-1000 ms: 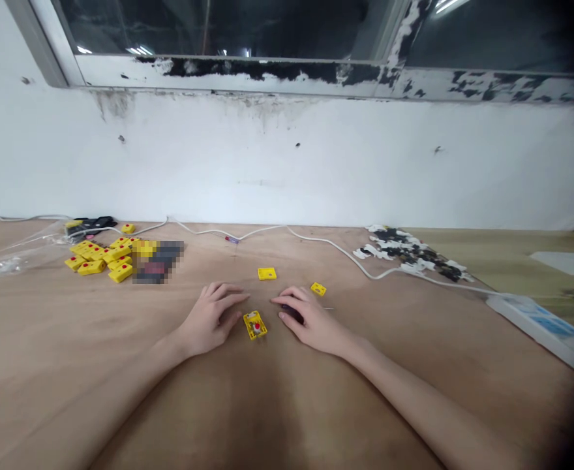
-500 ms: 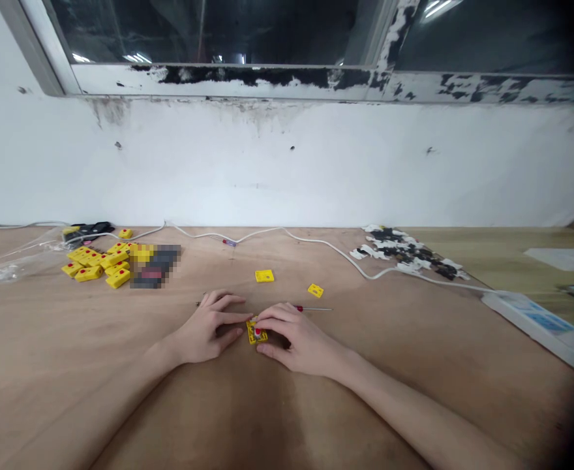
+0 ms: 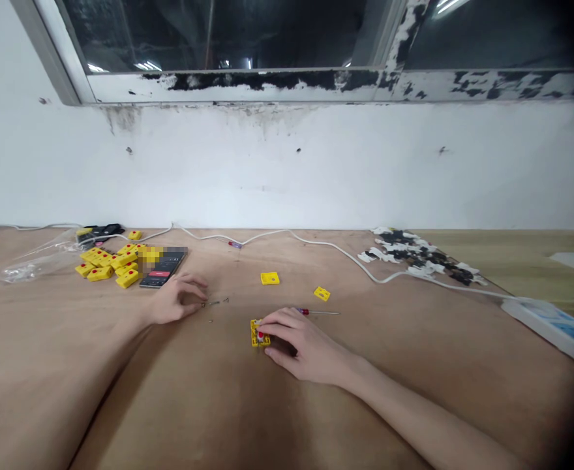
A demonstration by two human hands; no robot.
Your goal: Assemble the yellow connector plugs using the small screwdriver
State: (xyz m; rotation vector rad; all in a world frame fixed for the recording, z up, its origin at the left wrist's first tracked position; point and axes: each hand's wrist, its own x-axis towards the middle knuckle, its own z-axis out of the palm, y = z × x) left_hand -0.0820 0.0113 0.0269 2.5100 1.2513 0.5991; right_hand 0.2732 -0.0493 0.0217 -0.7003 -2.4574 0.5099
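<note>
My right hand steadies an opened yellow case on the table, its fingertips over the far right side and its thumb at the near right corner. A red button on a white piece sits inside the case; the rest of the inside is too small to make out. To the left, my left hand is low over the table, fingers curved and a gap between thumb and forefinger. Its fingertips are at several tiny metal parts. A screwdriver lies just beyond my right hand.
Two flat yellow pieces lie farther back. At the left are a pile of yellow cases with red buttons, a phone and a clear plastic bag. Black and white pieces, a white cable and a power strip occupy the right.
My left hand has left the yellow case and moved left to the tiny metal parts, uncovering some of them. My right hand has stayed at the case. The view has shifted slightly.
</note>
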